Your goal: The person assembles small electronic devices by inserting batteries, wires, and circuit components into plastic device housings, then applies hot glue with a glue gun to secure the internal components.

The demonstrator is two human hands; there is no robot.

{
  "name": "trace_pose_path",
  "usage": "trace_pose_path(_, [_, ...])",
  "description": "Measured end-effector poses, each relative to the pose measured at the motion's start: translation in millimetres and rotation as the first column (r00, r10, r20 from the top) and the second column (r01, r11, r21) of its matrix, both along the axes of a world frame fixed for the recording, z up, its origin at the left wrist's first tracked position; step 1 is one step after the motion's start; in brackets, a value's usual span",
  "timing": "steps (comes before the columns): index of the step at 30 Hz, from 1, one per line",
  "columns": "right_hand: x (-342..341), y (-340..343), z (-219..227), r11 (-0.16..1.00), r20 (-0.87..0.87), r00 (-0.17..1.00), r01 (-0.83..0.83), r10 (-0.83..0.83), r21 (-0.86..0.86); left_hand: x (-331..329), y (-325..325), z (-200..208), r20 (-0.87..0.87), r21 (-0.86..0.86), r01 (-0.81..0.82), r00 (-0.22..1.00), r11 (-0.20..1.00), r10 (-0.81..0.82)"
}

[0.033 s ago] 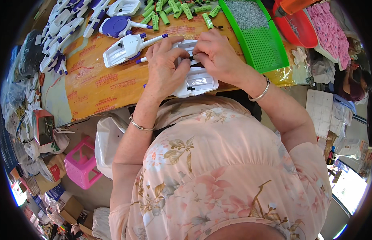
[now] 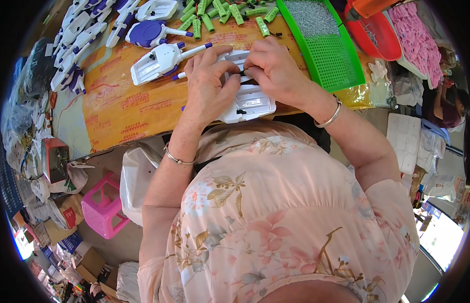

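Observation:
My left hand point(image 2: 210, 83) lies over the left side of a white plastic casing point(image 2: 236, 55), its thumb and fingers closed around the edge. Against the same casing, my right hand point(image 2: 276, 70) pinches a small black part point(image 2: 242, 73), mostly hidden by fingertips. Just nearer to me, a second open white casing point(image 2: 255, 102) lies at the table's edge, with a little black piece inside. To the left rests another open casing point(image 2: 153, 64) with a purple-tipped stem. Beyond my right hand is a green-wrapped battery point(image 2: 263, 26) with a black connector.
Several green batteries point(image 2: 220, 10) lie at the back. Purple-and-white assemblies point(image 2: 76, 38) pile up at the far left. A green tray point(image 2: 336, 65) of screws, a red bowl point(image 2: 379, 38), an orange tool point(image 2: 369, 7) and pink pieces point(image 2: 414, 40) stand right. A pink stool point(image 2: 106, 207) is below left.

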State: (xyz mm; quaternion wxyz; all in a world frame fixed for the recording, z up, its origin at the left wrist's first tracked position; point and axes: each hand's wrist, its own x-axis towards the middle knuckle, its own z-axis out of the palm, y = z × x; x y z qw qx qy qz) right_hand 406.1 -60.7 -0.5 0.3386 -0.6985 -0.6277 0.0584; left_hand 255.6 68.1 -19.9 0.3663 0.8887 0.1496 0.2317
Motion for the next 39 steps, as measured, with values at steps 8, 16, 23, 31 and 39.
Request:
trace_pose_path(8, [4,-4,0,0.999,-0.213,0.977,0.018,-0.012,0.027,-6,6,3,0.042,-0.038,0.038,0.998,0.999,-0.036])
trace_pose_path(16, [8,-15,2,0.984,-0.231,0.969,0.122,-0.089,0.129,-9,5,6,0.06,-0.015,0.052,0.997,0.999,-0.051])
trace_pose_path(23, [-3,-25,11,0.956,-0.444,0.888,0.227,-0.123,0.188,-5,-2,28,-0.075,0.284,0.048,0.997,0.958,-0.028])
trace_pose_path(31, [-4,-28,-4,0.929,-0.61,0.788,0.285,-0.086,0.236,-6,2,27,-0.222,0.224,0.166,0.968,0.96,-0.116])
trace_pose_path(39, [-5,-28,-1,0.955,-0.634,0.774,0.197,-0.013,0.221,-15,3,30,-0.16,-0.238,0.046,0.983,0.97,-0.086])
